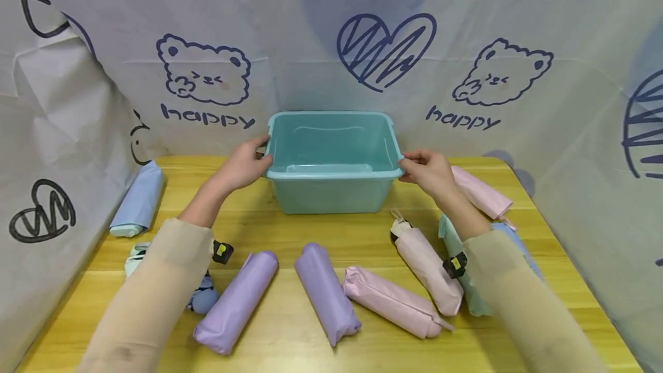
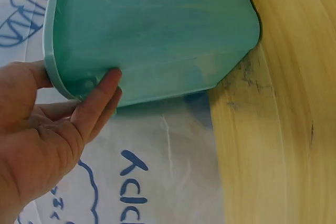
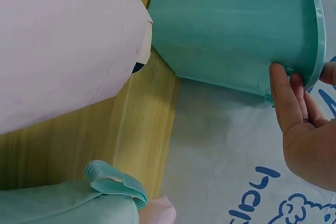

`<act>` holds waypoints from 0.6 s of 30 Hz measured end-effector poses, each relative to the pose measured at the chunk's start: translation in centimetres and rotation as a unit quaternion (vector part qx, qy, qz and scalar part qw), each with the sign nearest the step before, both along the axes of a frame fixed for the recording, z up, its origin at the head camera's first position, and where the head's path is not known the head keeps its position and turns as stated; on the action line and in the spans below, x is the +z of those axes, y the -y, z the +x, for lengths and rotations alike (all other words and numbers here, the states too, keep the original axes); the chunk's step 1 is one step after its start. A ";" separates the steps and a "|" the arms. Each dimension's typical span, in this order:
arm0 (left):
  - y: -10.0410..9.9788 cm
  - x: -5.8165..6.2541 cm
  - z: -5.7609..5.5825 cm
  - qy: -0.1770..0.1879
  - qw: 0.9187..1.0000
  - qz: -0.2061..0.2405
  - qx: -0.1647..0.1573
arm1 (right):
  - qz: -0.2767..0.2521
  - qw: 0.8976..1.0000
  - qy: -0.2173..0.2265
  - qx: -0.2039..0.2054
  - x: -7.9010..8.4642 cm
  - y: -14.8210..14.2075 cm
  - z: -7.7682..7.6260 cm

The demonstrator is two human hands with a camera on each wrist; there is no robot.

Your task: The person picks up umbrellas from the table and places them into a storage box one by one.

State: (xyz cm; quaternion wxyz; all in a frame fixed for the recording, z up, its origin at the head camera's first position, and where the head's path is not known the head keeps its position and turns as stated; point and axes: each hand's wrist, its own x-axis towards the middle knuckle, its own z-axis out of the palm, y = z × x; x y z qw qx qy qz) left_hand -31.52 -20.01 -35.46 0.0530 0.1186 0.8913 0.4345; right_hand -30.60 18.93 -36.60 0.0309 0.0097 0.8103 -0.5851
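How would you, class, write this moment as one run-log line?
left hand: grips teal tub at left rim | right hand: grips right rim | tub: upright | two purple folded umbrellas: lying on table

The right hand (image 3: 310, 142) gripped a teal tub (image 3: 231, 30) by its rim; a pink umbrella (image 3: 68, 45) and a green umbrella (image 3: 68, 205) lay nearer on the wooden table (image 3: 149, 93).

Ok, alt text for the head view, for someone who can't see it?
A person's left grip and right grip hold opposite ends of a teal rectangular plastic tub at the back of a yellow wooden table. Folded purple, pink, blue and green fabric umbrellas lie in front and to both sides. Behind hangs whitish cloth printed with hearts and bears.
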 end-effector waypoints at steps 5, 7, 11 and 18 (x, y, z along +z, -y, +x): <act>0.6 -0.6 -1.4 0.021 0.997 0.076 0.016 | -0.005 1.000 -0.011 -0.011 -0.4 0.0 -0.2; 0.7 -0.9 -2.2 0.016 0.996 0.091 0.019 | -0.012 1.000 -0.018 -0.017 -0.7 -0.1 -0.2; 0.7 -1.7 -3.4 0.007 0.995 0.101 0.022 | -0.018 0.999 -0.029 -0.023 -1.4 -0.2 -0.2; 2.1 -2.9 -3.1 -0.019 0.991 0.132 0.016 | -0.018 0.999 -0.038 -0.017 -1.8 0.6 -0.4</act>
